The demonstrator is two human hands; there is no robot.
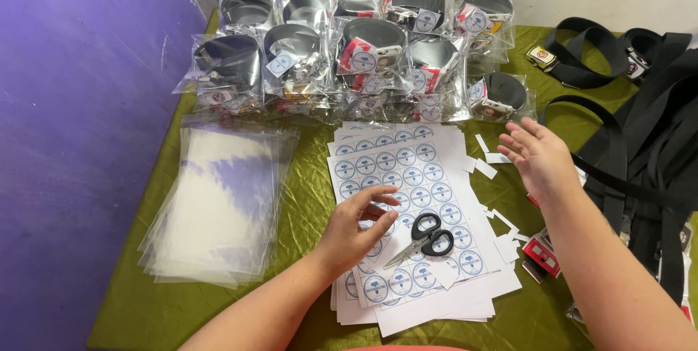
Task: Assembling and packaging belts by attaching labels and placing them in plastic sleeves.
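My left hand (356,229) hovers over a stack of white sticker sheets (407,176) printed with round blue-and-white labels, fingers bent and apart, holding nothing. Just to its right lie black-handled scissors (425,240) on the sheets, shut, not touched. My right hand (538,156) floats open above the table's right side, palm toward the left, near small white paper offcuts (487,165). It holds nothing.
A pile of clear plastic bags (222,202) lies at the left on the green cloth (305,198). Several bagged black belts (363,53) are stacked at the back. Loose black belts (640,125) with buckles lie at the right, a purple wall (73,140) at the left.
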